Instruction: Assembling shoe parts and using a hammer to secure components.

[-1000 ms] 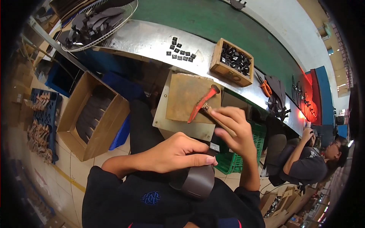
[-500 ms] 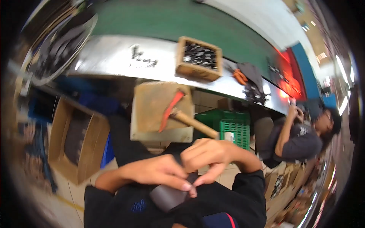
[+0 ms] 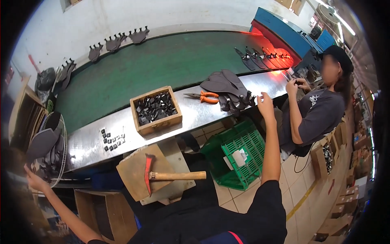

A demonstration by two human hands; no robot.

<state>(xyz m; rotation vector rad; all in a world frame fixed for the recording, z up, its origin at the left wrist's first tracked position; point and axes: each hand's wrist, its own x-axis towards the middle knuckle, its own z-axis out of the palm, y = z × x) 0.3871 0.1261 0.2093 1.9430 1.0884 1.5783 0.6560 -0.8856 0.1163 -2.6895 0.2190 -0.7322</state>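
Note:
At the far left, my left hand (image 3: pixel 37 180) reaches to a round wire basket (image 3: pixel 63 148) of dark grey flat pieces, one finger stretched up beside the nearest rounded piece (image 3: pixel 44 140). Part of this hand fades into the dark rim, and no grip on the piece is visible. My right hand (image 3: pixel 266 106) is raised with curled fingers apart, beside a pile of dark grey flat pieces with black buckle ends (image 3: pixel 226 86) on the metal ledge. A red-headed hammer (image 3: pixel 174 176) with a wooden handle lies on a tan pad before me.
On the metal ledge (image 3: pixel 87 142) are a wooden box (image 3: pixel 159 129) of small black parts, orange-handled pliers (image 3: pixel 208 96) and several loose black parts. Behind runs a green belt (image 3: pixel 158 61). A green crate (image 3: pixel 231 183) and a cardboard box (image 3: pixel 126 215) stand low. A co-worker (image 3: pixel 317 107) sits right.
My hands were together at my chest on a dark grey piece; now they are spread wide, left to the basket, right to the pile. The view has shifted and turned.

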